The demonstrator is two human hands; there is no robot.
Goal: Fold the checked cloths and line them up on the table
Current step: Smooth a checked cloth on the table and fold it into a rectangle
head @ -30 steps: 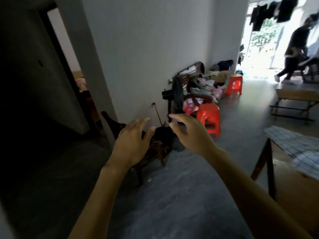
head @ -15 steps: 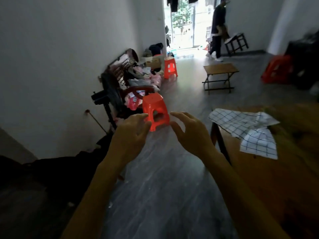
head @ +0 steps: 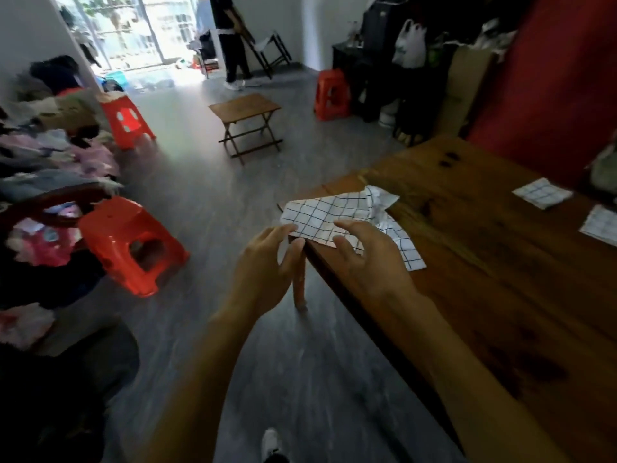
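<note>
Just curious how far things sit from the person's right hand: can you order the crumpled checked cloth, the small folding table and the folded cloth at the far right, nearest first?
1. Crumpled checked cloth, at the right hand's fingertips on the table corner.
2. Folded cloth, right, across the tabletop.
3. Small folding table, out on the floor.

Probably a lived-in home: clothes heaped on a bench (head: pixel 50 155), plastic stools (head: pixel 128 242), a wooden table (head: pixel 500 279).

Cloth (head: pixel 347 213): thin woven fabric, matt, creased. Table (head: pixel 484 262): dark wood w/ slight sheen, grain visible. Stool (head: pixel 128 242): glossy orange plastic. Floor (head: pixel 300 362): grey, smooth, semi-matt.
</note>
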